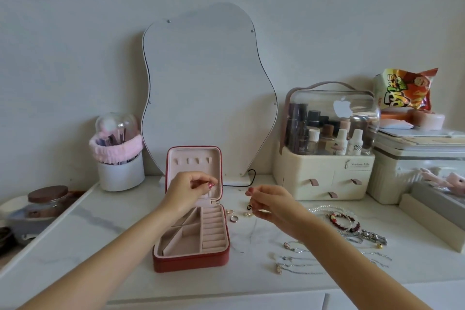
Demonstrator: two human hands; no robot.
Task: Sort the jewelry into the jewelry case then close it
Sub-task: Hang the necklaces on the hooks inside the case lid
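Head view: a red zip-around jewelry case with pale pink lining (191,257) stands open on the white marble-patterned tabletop (100,239), its lid upright with four small hooks near the top. The base holds a ridged ring-roll column on the right and several divided compartments on the left, and no jewelry can be seen in them. The left hand (187,190) is raised in front of the lid, fingers curled with thumb and forefinger pinched together; the right hand (269,200) hangs just right of the case, fingertips likewise pinched. A thin chain with a small dark pendant (249,206) seems to run between them, though the chain itself is too fine to make out. On the tabletop just right of the case lie a silver band ring (234,218) and small gold earrings (247,214); further right are a white pearl necklace (324,208), dark red beaded bracelets (339,221), and several silver chain necklaces (302,264). Behind stands a wavy-edged frameless mirror (206,88). To its left a white cup wrapped in a pink fluffy band (118,158) holds makeup brushes under a clear dome. To its right a cream cosmetics organizer with a clear domed lid (324,158) holds bottles and tubes above three small drawers.
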